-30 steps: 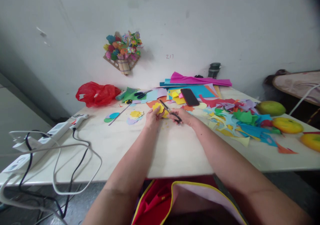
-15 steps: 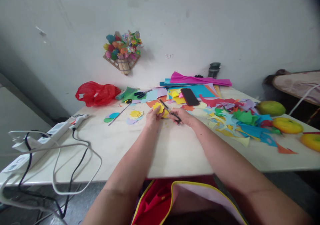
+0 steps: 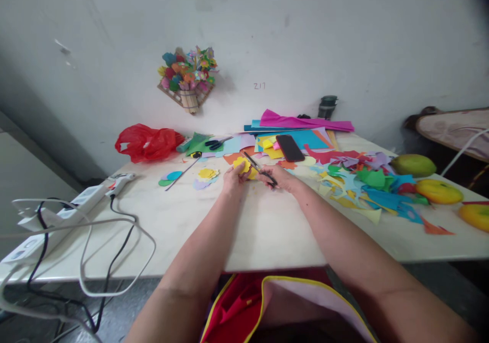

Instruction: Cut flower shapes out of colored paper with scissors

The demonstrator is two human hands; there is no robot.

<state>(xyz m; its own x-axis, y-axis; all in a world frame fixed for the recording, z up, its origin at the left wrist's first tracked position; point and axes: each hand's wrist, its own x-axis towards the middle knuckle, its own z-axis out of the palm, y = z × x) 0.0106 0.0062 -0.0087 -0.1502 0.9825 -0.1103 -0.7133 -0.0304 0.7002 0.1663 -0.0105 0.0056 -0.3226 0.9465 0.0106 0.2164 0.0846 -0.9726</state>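
Over the middle of the table, my left hand (image 3: 234, 177) pinches a yellow paper flower (image 3: 241, 165) with a scalloped edge. My right hand (image 3: 279, 175) is closed round the dark handles of a pair of scissors (image 3: 256, 165). The blades point up and left, right beside the flower's edge; whether they touch the paper I cannot tell. Left of my left hand lie several cut yellow flowers (image 3: 207, 173), stacked loosely, with pale purple cut-outs (image 3: 202, 184) just below them. Blue, green and purple paper circles (image 3: 174, 175) lie further left.
Coloured paper scraps (image 3: 376, 180) and mangoes (image 3: 439, 190) cover the right side. A phone (image 3: 290, 148) lies on paper sheets (image 3: 301, 139) behind my hands. A second pair of scissors (image 3: 214, 143) and a red plastic bag (image 3: 148, 142) are at the back left. Power strips (image 3: 57, 226) with cables stand left.
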